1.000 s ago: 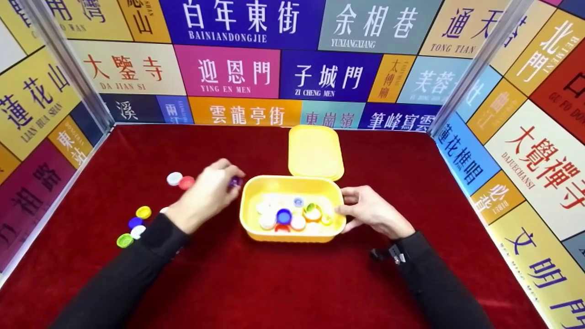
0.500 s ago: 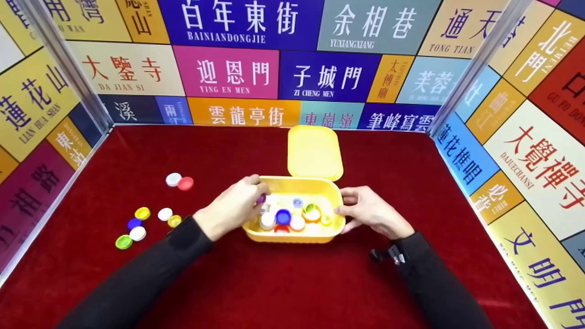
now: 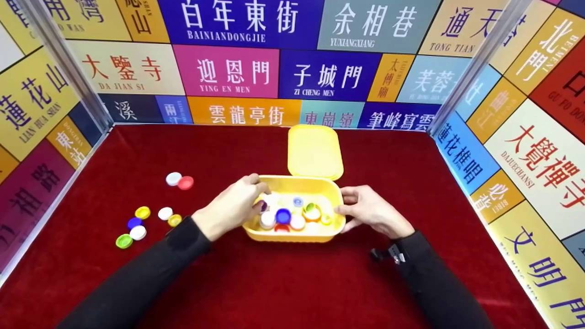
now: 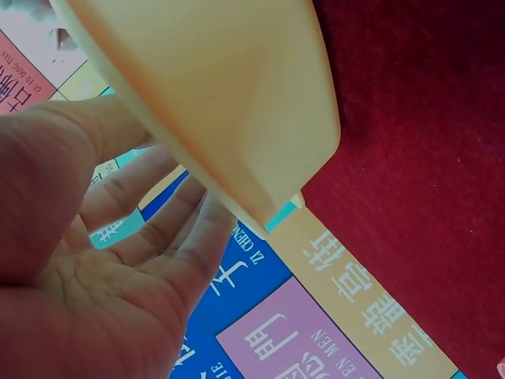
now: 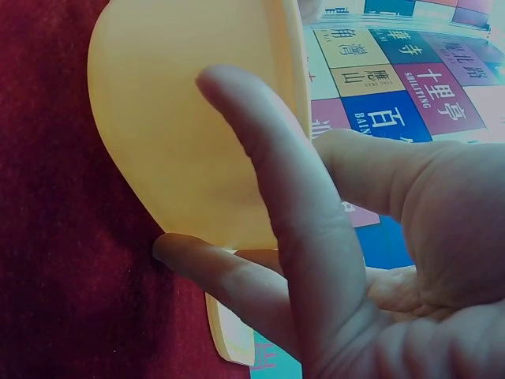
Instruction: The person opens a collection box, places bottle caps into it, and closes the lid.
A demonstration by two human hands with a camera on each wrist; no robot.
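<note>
A yellow plastic box point(image 3: 292, 236) stands mid-table, holding several bottle caps, among them a blue cap point(image 3: 283, 216) and white ones. My left hand point(image 3: 233, 203) reaches over its left rim, thumb and fingers around a purple bottle cap point(image 3: 263, 206) just inside. In the left wrist view, the box wall point(image 4: 237, 87) hides the fingertips of that hand point(image 4: 118, 245). My right hand point(image 3: 372, 211) grips the box's right end. The right wrist view has one finger of this hand point(image 5: 316, 237) flat on the outer wall point(image 5: 173, 142) and another at the corner.
A yellow lid point(image 3: 315, 151) lies behind the box. Left on the red cloth point(image 3: 292, 288) are several loose caps, including a red cap point(image 3: 185, 183), a green cap point(image 3: 124, 241) and a yellow cap point(image 3: 142, 212). Printed panels point(image 3: 228, 71) wall in the back and sides.
My left hand has moved right with the purple bottle cap, from beside the box to over its left rim. The purple cap sits slightly lower than half a second ago. My right hand stays put.
</note>
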